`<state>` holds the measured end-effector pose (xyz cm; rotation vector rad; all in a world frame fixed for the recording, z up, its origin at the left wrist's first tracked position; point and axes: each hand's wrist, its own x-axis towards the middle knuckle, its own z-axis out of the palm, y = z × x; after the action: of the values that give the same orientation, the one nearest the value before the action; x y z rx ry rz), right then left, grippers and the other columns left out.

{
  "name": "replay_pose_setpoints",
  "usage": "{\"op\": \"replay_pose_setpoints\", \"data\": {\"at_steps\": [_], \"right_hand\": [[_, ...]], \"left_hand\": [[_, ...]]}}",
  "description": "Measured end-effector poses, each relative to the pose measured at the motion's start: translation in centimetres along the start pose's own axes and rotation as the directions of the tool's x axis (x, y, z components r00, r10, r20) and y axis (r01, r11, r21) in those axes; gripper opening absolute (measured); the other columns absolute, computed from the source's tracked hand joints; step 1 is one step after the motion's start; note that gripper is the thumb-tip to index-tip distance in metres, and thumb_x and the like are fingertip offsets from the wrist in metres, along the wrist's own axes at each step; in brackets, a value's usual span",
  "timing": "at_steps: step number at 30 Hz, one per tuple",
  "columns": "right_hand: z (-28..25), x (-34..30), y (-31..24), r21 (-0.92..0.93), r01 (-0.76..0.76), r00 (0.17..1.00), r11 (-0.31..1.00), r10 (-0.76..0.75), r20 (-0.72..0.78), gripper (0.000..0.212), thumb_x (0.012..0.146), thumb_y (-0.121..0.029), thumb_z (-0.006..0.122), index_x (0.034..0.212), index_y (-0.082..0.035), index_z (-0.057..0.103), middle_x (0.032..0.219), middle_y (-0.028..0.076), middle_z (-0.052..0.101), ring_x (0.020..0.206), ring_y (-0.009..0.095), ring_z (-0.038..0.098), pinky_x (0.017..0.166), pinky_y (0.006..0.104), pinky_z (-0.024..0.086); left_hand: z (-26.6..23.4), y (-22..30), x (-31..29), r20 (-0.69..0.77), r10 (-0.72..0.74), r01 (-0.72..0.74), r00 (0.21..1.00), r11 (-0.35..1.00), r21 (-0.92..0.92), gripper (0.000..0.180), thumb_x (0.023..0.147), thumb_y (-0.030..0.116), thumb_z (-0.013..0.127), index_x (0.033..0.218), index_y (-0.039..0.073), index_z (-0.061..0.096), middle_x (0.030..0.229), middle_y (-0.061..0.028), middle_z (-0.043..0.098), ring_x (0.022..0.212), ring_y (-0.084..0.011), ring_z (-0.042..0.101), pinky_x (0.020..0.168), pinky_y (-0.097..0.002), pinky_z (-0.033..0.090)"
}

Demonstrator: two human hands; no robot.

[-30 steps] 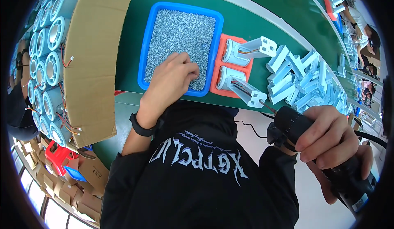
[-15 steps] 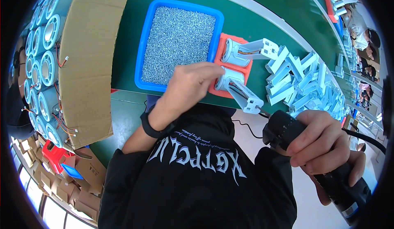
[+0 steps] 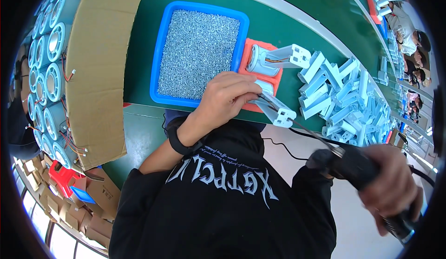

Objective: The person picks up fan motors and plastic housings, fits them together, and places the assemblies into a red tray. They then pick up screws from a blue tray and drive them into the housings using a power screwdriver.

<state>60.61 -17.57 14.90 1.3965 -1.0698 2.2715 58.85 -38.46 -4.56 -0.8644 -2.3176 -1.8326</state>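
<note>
My right hand is wrapped round a black electric screwdriver at the lower right, slightly smeared by motion. Its long thin bit points up and left, with the tip at the end plate of a white bracket. That bracket extends from a white cylindrical housing resting in the red foam holder. Over this housing my left hand is closed, thumb and fingers pinched where bracket and cylinder meet; anything between the fingertips is hidden. A second housing with its bracket lies in the holder's far slot.
A blue tray full of small screws stands left of the holder. Loose white brackets are heaped to the right. At the far left, a cardboard box stands beside stacked cylindrical motors with wires. A black cable hangs below the table edge.
My right hand has swung the screwdriver, bringing its bit to the near bracket's end. My left hand has shifted slightly right and down, onto the joint of housing and bracket.
</note>
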Motion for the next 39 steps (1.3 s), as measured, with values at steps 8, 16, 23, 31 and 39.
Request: {"op": "replay_pose_setpoints", "data": {"at_steps": [8,16,23,31,39], "right_hand": [[-3.1,4.8,-1.8,-0.295,0.087,0.992,0.952,-0.111,-0.066,0.051,0.076,-0.048,0.067,0.102,-0.007,0.052,0.071,0.001,0.054,0.05,0.011,0.056,0.046,0.0228,0.05],[-3.5,5.2,0.0,-0.436,0.04,0.996,0.899,-0.073,-0.059,0.054,0.087,-0.037,0.057,0.128,-0.007,0.04,0.078,0.001,0.047,0.052,0.01,0.05,0.043,0.0233,0.046],[-5.7,3.3,-1.0,-0.371,-0.139,0.973,0.918,0.056,-0.226,0.063,0.054,-0.069,0.073,0.074,-0.011,0.059,0.064,-0.006,0.058,0.05,0.006,0.059,0.049,0.0171,0.049],[-6.4,2.1,1.2,-0.335,-0.145,0.985,0.931,0.103,-0.14,0.067,0.066,-0.055,0.072,0.113,-0.01,0.055,0.078,0.002,0.055,0.053,0.011,0.057,0.048,0.0228,0.049],[-5.3,1.4,3.0,-0.366,-0.196,0.971,0.91,0.126,-0.205,0.073,0.062,-0.07,0.066,0.108,-0.013,0.056,0.074,-0.001,0.054,0.052,0.008,0.056,0.047,0.0203,0.047]], "left_hand": [[-1.6,1.4,4.1,-0.029,-0.22,0.214,0.975,0.966,-0.145,0.015,0.07,-0.003,0.069,0.084,0.003,0.067,0.081,-0.0093,0.067,0.076,-0.0202,0.065,0.065,-0.0281,0.05],[-0.7,1.4,7.4,0.036,-0.201,0.203,0.979,0.932,-0.3,0.013,0.074,-0.003,0.067,0.086,0.001,0.068,0.085,-0.008,0.069,0.072,-0.0137,0.065,0.062,-0.0251,0.051],[0.6,0.4,7.1,0.088,-0.287,0.291,0.954,0.811,-0.507,0.014,0.074,-0.007,0.065,0.086,-0.002,0.068,0.085,-0.0104,0.069,0.076,-0.014,0.066,0.068,-0.0241,0.053],[0.7,-0.3,6.3,0.112,-0.288,0.305,0.951,0.818,-0.487,0.016,0.075,-0.01,0.061,0.087,-0.002,0.068,0.086,-0.0097,0.069,0.078,-0.0145,0.066,0.071,-0.0235,0.053],[-2.2,1.1,6.5,-0.032,-0.077,0.076,0.996,0.996,-0.036,0.016,0.071,-0.006,0.063,0.084,0.002,0.067,0.08,-0.0106,0.065,0.072,-0.0238,0.064,0.062,-0.0304,0.051]]}}
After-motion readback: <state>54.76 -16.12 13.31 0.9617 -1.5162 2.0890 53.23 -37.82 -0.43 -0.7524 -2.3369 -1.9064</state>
